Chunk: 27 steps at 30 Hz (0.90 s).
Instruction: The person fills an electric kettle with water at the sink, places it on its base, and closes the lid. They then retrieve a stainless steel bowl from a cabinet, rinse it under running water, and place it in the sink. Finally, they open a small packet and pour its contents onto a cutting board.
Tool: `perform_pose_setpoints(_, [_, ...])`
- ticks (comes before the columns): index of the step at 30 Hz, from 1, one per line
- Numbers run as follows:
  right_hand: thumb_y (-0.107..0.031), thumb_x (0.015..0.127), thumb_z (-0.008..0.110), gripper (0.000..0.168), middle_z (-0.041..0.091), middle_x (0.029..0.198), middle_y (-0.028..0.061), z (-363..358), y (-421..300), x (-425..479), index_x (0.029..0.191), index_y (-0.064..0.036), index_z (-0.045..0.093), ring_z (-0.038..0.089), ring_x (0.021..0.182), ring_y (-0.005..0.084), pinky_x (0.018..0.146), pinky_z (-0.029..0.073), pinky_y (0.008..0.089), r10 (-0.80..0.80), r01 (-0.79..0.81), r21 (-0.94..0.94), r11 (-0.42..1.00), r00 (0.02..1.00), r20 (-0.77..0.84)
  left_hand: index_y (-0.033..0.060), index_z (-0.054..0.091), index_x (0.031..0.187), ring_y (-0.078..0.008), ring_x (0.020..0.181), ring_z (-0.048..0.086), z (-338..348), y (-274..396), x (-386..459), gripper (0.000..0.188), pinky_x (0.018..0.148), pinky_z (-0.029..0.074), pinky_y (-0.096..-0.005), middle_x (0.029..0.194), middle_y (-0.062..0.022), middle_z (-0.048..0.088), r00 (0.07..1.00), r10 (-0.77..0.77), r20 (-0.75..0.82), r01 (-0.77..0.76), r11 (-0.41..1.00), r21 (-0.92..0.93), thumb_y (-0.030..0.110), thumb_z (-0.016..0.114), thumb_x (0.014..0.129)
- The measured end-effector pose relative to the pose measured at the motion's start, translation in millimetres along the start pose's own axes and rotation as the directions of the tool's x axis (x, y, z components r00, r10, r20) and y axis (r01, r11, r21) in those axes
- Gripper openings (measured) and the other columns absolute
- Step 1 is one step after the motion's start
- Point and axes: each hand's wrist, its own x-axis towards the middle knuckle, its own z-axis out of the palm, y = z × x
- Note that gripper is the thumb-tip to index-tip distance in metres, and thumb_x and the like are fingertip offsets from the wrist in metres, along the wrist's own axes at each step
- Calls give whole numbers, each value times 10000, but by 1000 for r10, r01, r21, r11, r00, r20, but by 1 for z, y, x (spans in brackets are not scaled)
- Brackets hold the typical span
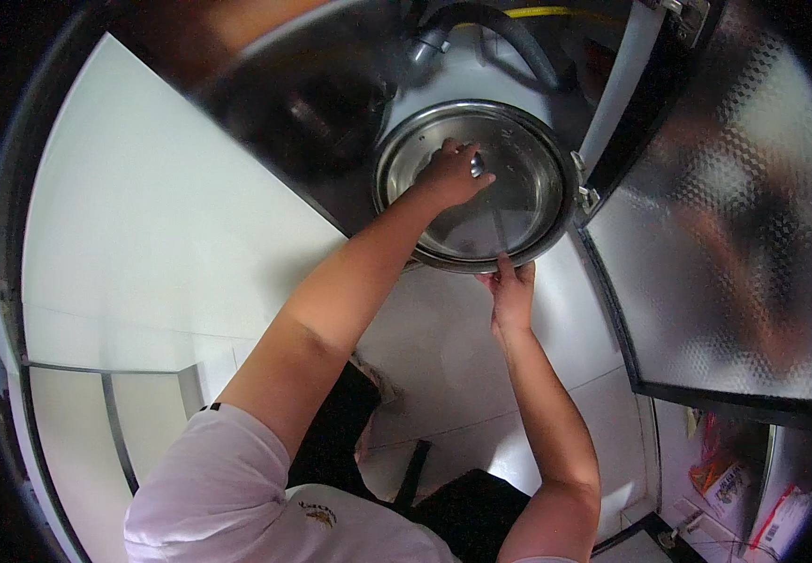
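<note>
A round stainless-steel pan (566, 176) with what looks like a glass lid (518, 204) inside its rim is held out in front of me, at the opening of a cabinet. My left hand (456, 172) reaches over it, fingers curled around the shiny metal knob (477, 165) at the lid's centre. At the near edge, my right hand (513, 288) grips the rim, with a thumb on top and fingers below. The pan's underside is hidden.
A grey corrugated hose (518, 35) and a yellow hose (539, 12) lie behind the pan. A white panel (166, 190) stands at left; a hinged door with a patterned, shiny surface (736, 232) hangs at right. Packets (726, 485) sit at lower right, above the tiled floor (448, 352).
</note>
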Motion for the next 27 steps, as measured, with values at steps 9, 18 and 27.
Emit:
perform_pose_setpoints(9, [-151,1000,522,253,607,1067,84,-6,-7,-2,1213,-40,443,621,821,164,724,567,309,23,-21,-39,999,999,42,102,535,1222,-351,1050,591,12,-17,3,344,871,497,-456,1168,-153,509,994,98,-55,-100,994,-36,237,628,919])
perform_pose_setpoints(18, [-293,987,563,271,608,810,44,-17,-31,-1,1064,-33,547,595,671,142,675,554,295,194,-175,-301,937,980,37,75,559,1172,-376,1027,594,-19,-23,28,308,862,495,-468,1147,-184,542,960,98,-262,-111,993,-34,255,609,928])
perform_pose_setpoints(27, [-449,832,693,393,692,990,124,0,-129,-13,941,-71,680,647,919,309,827,497,410,186,425,-905,-19,891,414,84,564,1214,-359,1059,585,-74,11,30,357,896,477,-464,1203,-182,560,980,51,-190,-72,991,-109,334,567,960])
